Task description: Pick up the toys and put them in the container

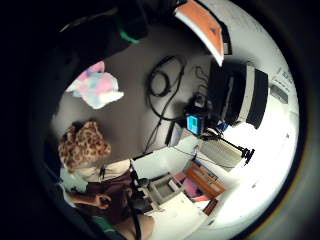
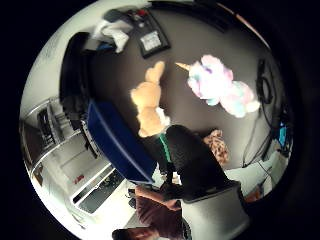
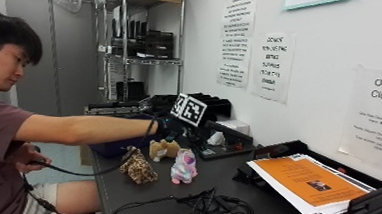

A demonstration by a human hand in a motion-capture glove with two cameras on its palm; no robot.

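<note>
1. Outside view shows three toys on the dark surface (image 3: 252,188): a tan bunny (image 3: 164,149), a pastel unicorn (image 3: 184,166) and a leopard toy (image 3: 137,168), standing near each other.
2. A blue container (image 2: 117,142) lies just beside the bunny.
3. Above the bunny hangs the right hand (image 3: 171,127); I cannot tell its fingers.
4. I judge no toy is picked yet; next, lower onto the bunny.
</note>
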